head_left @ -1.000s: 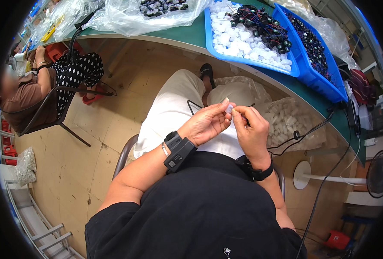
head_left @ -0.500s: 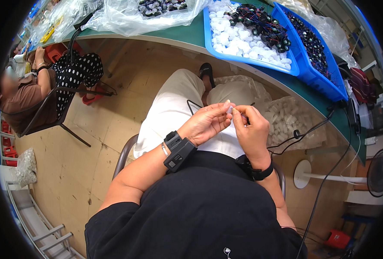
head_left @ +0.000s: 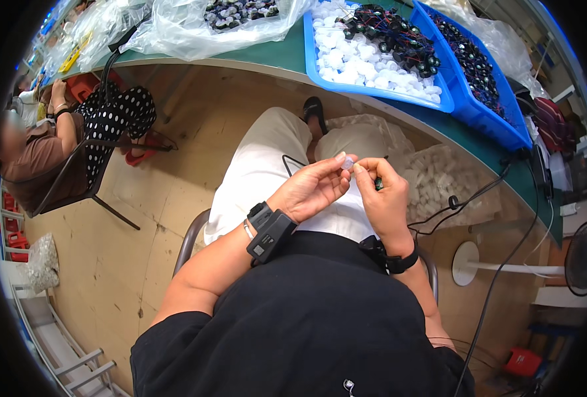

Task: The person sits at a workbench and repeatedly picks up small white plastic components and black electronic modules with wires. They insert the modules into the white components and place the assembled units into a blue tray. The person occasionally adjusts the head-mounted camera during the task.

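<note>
Above my lap, both hands are close together. My left hand [head_left: 312, 190] pinches a small translucent white plastic piece [head_left: 348, 161] between thumb and fingertips, its other fingers loosely curled. At the right side of that piece, the thumb and forefinger of my right hand [head_left: 386, 198] are pressed together near its edge. Partly hidden in the curl of my right hand is a small dark part with a green face [head_left: 378, 184]. Whatever lies between the right fingertips is too small to make out.
On the green table [head_left: 273, 54] ahead, a blue tray [head_left: 381, 96] holds white plastic pieces and dark wired parts. A second blue bin [head_left: 489, 126] stands beside it. Bags of white pieces [head_left: 432, 182] lie below. Cables hang at right near a fan [head_left: 583, 258]. A person [head_left: 42, 155] sits at left.
The white piece now shows more fully in my left fingertips. My right fingers have shifted slightly left, and the green-faced part has come into sight in that hand.
</note>
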Action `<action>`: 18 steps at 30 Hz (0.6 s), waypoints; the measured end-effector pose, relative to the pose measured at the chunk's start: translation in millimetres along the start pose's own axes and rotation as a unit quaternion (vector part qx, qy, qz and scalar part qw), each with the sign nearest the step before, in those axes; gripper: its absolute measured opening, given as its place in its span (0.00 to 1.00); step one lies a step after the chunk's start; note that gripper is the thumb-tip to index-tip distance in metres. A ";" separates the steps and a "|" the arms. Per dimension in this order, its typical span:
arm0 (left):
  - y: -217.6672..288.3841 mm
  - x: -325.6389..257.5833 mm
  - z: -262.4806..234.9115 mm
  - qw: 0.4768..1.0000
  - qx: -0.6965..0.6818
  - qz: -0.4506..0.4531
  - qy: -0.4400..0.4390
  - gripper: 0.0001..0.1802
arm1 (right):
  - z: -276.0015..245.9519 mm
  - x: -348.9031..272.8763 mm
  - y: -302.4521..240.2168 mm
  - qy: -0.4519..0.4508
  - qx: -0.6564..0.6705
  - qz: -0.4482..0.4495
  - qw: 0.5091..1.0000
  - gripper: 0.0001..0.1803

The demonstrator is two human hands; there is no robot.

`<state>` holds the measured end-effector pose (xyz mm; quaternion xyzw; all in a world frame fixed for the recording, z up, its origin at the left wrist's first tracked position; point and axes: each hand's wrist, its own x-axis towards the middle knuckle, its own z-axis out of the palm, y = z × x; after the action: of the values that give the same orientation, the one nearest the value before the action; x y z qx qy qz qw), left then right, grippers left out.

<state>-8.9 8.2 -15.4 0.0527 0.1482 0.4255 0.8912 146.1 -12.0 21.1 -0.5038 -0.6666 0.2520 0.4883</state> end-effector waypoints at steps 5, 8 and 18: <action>-0.1 -0.7 1.5 1.000 -0.007 -0.007 0.000 0.18 | 0.7 -1.0 2.7 0.011 -0.068 -0.035 0.997 0.03; -0.2 0.0 -0.4 1.000 -0.007 -0.007 -0.005 0.18 | 1.4 -1.1 5.7 0.021 -0.093 -0.052 0.994 0.04; -1.8 -0.3 -0.1 0.999 0.037 0.013 -0.010 0.16 | 3.7 -1.8 1.1 0.035 -0.147 -0.100 0.983 0.05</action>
<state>-7.8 6.9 -15.8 0.0912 0.1543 0.4305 0.8846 143.3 -12.7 18.0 -0.5092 -0.7260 0.0829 0.4548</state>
